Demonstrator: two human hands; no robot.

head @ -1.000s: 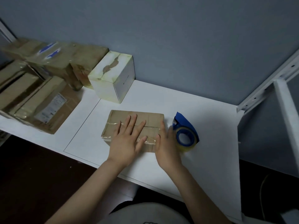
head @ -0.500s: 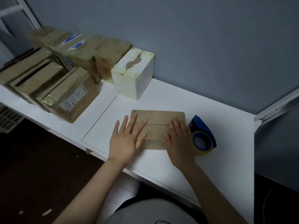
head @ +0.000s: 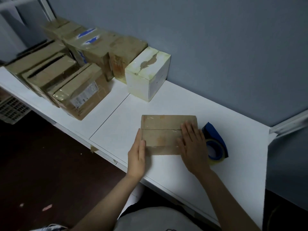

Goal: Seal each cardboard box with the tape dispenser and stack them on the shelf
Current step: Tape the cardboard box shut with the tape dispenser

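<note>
Neither hand gripped anything. The left hand [head: 136, 154] stood on edge with straight fingers against the left side of the box [head: 162, 130]. The right hand [head: 193, 147] lay flat, fingers spread, on the right end of the box's top. That one flat brown box lay on the white table [head: 225, 172] near its front edge, flaps closed, with clear tape glinting across the top and down the near side. One blue tape dispenser [head: 216, 142] sat on the table just right of the box, partly behind the right hand, and neither hand touched it.

Farther back, one white box [head: 146, 77] stood upright near the grey wall [head: 216, 47], its taped top torn along the seam. Left of it, brown boxes [head: 80, 95] crowded the table's far left in two rows. About three leaned in the front row, the nearest bearing a printed label. About three more stood behind, one with blue tape on top. Blur made the count unsure. Beyond the table's left end, one slatted crate [head: 11, 109] showed lower down.
</note>
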